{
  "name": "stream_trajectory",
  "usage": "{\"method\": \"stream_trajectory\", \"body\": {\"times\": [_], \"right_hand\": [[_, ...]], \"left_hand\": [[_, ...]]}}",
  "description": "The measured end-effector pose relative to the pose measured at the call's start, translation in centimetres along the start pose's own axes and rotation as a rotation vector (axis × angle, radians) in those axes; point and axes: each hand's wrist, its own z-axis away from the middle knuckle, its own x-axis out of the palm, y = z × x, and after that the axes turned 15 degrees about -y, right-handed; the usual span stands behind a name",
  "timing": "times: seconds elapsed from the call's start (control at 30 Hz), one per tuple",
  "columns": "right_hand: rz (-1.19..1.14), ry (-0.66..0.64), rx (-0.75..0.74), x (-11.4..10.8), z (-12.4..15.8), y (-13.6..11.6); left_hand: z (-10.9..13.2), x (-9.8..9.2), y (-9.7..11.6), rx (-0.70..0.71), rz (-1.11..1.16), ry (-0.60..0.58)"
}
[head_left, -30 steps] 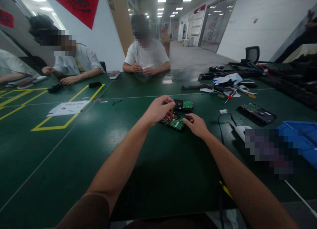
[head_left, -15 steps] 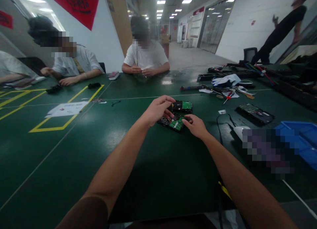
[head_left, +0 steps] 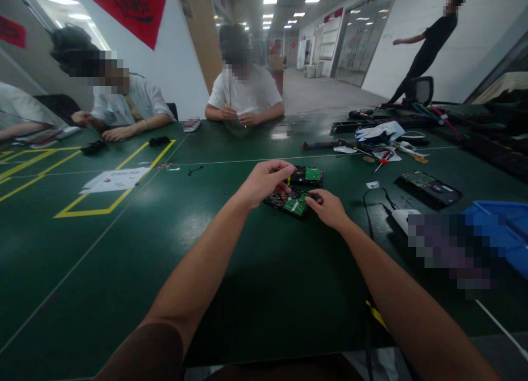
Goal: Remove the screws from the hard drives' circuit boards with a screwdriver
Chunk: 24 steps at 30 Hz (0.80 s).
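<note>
A hard drive [head_left: 293, 205] with its green circuit board facing up lies on the green table in front of me. Over its far left part, my left hand [head_left: 268, 183] pinches a small yellow strip [head_left: 289, 179] between thumb and forefinger; the strip's lower end is hard to make out. My right hand [head_left: 328, 209] grips the drive's right edge, thumb on top and fingers bent along the side. Just behind lies a second hard drive [head_left: 312, 175], also board side up and partly covered by my left hand.
To the right lie another hard drive [head_left: 429, 188], a blue bin [head_left: 495, 221] and a blurred object with a black cord. Further back are gloves [head_left: 381, 132], a red-handled screwdriver [head_left: 384, 160] and cables. Across the table sit several people; paper [head_left: 115, 180] lies left.
My left thumb and forefinger have closed together, and the yellow strip below them shows more clearly. My right hand stays at the drive's edge. A person at the back right has walked leftward.
</note>
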Motion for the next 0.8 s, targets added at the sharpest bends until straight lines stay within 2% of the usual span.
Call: {"method": "stream_trajectory", "body": {"times": [0.17,0.43,0.8], "right_hand": [[0.009,-0.004,-0.001,-0.09,0.06,-0.15],[0.018,0.005,-0.016,0.09,-0.04,0.13],[0.010,-0.002,-0.011,-0.15,0.17,-0.10]], "left_hand": [[-0.13,-0.17,-0.34,0.003,-0.041,0.034],[0.11,-0.02,-0.07,0.002,-0.095,0.010],[0.02,0.01,-0.14,-0.029,0.082,-0.005]]}}
